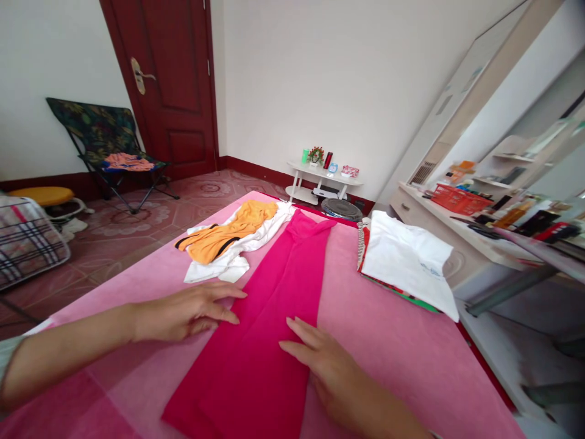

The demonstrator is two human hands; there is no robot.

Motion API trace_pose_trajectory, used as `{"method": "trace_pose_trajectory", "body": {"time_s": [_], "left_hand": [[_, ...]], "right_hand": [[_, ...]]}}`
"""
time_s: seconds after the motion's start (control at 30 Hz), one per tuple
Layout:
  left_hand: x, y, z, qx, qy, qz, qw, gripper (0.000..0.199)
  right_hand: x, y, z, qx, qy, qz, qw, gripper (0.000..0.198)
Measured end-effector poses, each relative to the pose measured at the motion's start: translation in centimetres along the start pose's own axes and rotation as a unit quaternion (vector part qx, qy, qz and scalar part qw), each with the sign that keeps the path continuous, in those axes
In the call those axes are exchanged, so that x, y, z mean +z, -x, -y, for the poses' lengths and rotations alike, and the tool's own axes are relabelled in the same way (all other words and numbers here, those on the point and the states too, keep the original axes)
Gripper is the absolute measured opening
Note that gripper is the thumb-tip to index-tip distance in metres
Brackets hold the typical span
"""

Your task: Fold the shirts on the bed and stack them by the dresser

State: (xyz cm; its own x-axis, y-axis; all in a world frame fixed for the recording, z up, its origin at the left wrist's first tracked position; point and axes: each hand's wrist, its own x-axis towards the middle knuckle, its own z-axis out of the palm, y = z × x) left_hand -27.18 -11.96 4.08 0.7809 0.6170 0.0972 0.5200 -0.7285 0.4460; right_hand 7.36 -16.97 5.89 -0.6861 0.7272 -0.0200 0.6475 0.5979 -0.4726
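A bright pink garment (pixel 269 323), folded into a long strip, lies lengthwise on the pink-covered surface (pixel 388 366). My left hand (pixel 192 311) rests at its left edge with the fingers stretched out over the cloth. At the right edge, my right hand (pixel 320 360) touches the fabric, its fingers apart and its palm low. Neither hand grasps anything. Beyond my left hand lie an orange garment with black stripes (pixel 233 230) and a white garment (pixel 214 268) under it, both loosely spread. To the right sits a stack of folded clothes with a white shirt (pixel 402 250) on top.
A white side table (pixel 324 172) with small items stands against the far wall. A camouflage folding chair (pixel 98 134) holds some clothing by the red door (pixel 159 67). On the right, a dresser (pixel 420 198) carries a red basket (pixel 459 199) and bottles.
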Motion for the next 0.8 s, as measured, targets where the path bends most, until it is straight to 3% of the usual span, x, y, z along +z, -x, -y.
{"method": "trace_pose_trajectory", "body": {"time_s": [0.13, 0.23, 0.3, 0.47, 0.63, 0.8], "left_hand": [[0.2, 1.3, -2.9, 0.031, 0.055, 0.018, 0.998, 0.040], [0.5, 0.3, -3.6, 0.056, 0.102, 0.003, 0.993, 0.026], [0.5, -0.8, -3.8, 0.068, 0.141, -0.016, 0.988, 0.029], [-0.7, -2.3, -5.5, 0.049, 0.273, -0.026, 0.960, 0.037], [-2.2, -2.0, -9.2, 0.007, 0.330, 0.058, 0.942, 0.025], [-2.2, -3.6, -9.6, -0.019, 0.378, 0.109, 0.919, 0.024]], "right_hand": [[-1.1, 2.1, 1.5, 0.001, -0.007, 0.020, 1.000, 0.057], [0.1, 1.7, 1.5, -0.002, -0.020, -0.011, 1.000, 0.042], [0.8, 1.3, 1.0, 0.008, -0.045, -0.044, 0.998, 0.034], [-0.8, 2.3, 1.3, 0.054, -0.217, -0.108, 0.969, 0.036], [-4.1, 4.2, 4.1, 0.084, -0.387, -0.020, 0.918, 0.036], [-5.4, 3.8, 3.7, 0.089, -0.405, 0.035, 0.909, 0.032]]}}
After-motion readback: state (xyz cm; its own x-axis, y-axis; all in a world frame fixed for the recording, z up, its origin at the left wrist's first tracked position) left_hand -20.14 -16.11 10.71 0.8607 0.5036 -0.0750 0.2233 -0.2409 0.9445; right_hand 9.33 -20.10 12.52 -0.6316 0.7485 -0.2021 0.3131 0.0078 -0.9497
